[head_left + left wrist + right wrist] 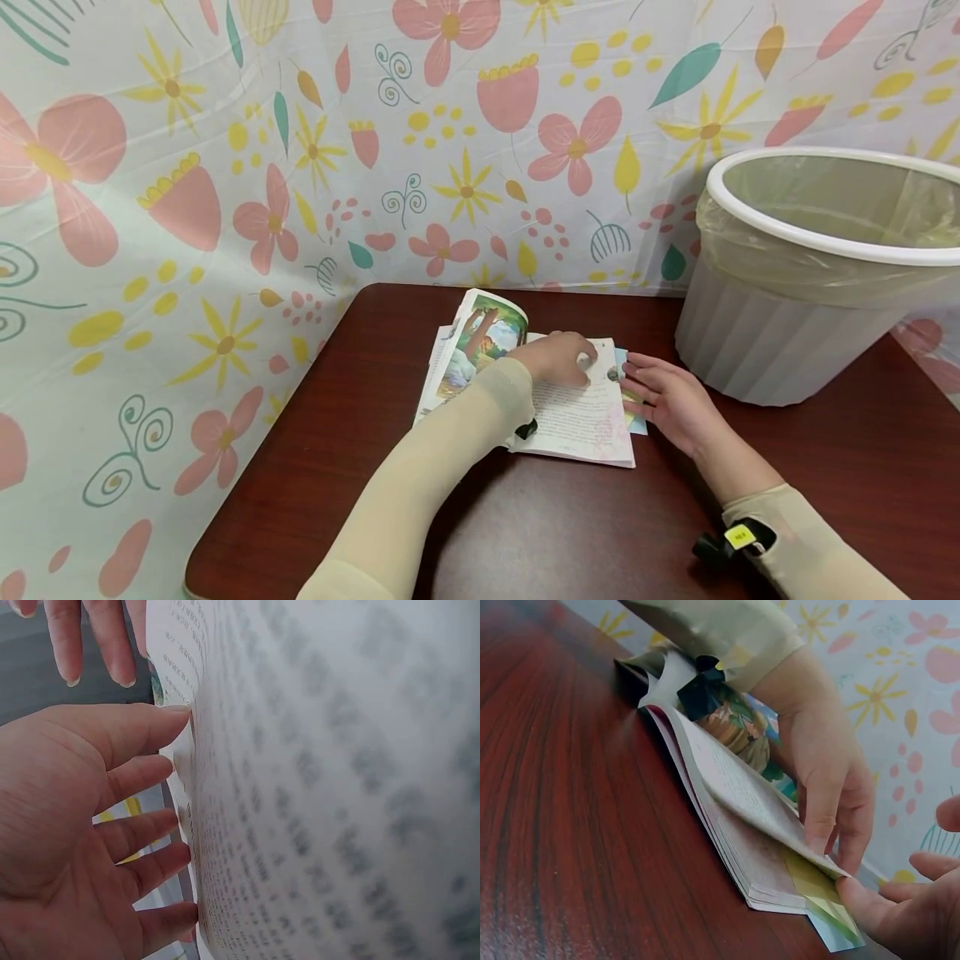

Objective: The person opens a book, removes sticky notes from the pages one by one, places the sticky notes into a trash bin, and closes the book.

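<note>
Lying with its long edges running away from you, the open book (573, 423) sits beneath your nearer left hand (558, 360), which touches it, pinching or not you cannot tell, and left of your loosely extended right hand (678, 406).

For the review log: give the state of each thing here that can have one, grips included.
Book: open, lying flat, right-hand leaves partly lifted
Picture page: curled upward
Blue-and-yellow sheet or flap: jutting past the book's edge; whether loose, unclear
Left grip: fingertips touching the book
Right grip: fingers extended, at the book's right edge
Bin: upright, uncovered, lined
Liner: folded over outside
</note>
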A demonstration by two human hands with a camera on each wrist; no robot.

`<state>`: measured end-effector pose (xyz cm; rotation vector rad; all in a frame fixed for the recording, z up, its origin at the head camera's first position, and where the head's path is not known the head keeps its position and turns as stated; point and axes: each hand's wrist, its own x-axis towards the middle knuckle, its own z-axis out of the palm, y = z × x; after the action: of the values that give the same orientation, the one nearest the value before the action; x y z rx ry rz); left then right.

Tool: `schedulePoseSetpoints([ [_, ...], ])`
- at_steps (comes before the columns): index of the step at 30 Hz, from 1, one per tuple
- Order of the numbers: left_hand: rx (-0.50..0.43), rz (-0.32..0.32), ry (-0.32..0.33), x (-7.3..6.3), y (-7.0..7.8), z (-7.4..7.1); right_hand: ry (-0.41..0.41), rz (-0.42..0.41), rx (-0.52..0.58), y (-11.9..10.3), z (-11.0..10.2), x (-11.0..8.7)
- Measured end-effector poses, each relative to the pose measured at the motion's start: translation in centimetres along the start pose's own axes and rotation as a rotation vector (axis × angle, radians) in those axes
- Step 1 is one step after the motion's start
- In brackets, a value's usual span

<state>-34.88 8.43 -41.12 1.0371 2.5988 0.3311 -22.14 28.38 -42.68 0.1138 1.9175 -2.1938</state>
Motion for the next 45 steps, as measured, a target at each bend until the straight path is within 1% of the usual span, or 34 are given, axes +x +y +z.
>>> schedulePoseSetpoints([
  [5,-0.042,-0.064,0.014,-0.3,0.0,0.2,0.004,0.009,0.049,-0.1,0.0,0.1],
  [7,-0.042,-0.084,0.031,-0.4,0.0,0.2,-0.006,0.004,0.065,-0.2,-0.1,0.0],
  [10,-0.044,-0.102,0.045,-0.7,0.0,0.3,-0.016,0.0,0.116,-0.3,-0.2,-0.1],
  [13,-0.046,-0.11,0.046,-1.1,0.0,0.3,-0.03,0.0,0.179,-0.3,-0.2,-0.2],
  [17,-0.064,-0.109,0.036,-1.6,-0.3,0.3,-0.058,-0.005,0.22,-0.4,-0.1,-0.3],
  [21,-0.09,-0.092,0.036,-2.2,-0.6,0.1,-0.07,-0.01,0.212,-0.4,0.1,-0.4],
  [25,-0.105,-0.082,0.037,-2.9,-0.7,-0.4,-0.075,-0.013,0.211,-0.4,0.3,-0.4],
  [28,-0.11,-0.081,0.02,-3.7,-0.7,-0.9,-0.083,-0.019,0.225,-0.4,0.4,-0.4],
  [33,-0.105,-0.081,-0.021,-5.1,-0.7,-1.3,-0.091,-0.035,0.21,-0.7,0.9,-0.7],
  [36,-0.081,-0.077,-0.035,-5.8,-0.8,-1.5,-0.092,-0.034,0.186,-1.1,1.2,-1.0],
  [39,-0.083,-0.068,-0.037,-6.8,-1.1,-1.5,-0.105,-0.041,0.179,-1.5,1.6,-1.1],
  [42,-0.11,-0.059,-0.037,-7.6,-1.4,-1.5,-0.131,-0.065,0.191,-1.8,2.0,-1.3],
  [45,-0.146,-0.036,-0.034,-8.3,-1.8,-1.4,-0.156,-0.091,0.212,-2.2,2.6,-1.6],
])
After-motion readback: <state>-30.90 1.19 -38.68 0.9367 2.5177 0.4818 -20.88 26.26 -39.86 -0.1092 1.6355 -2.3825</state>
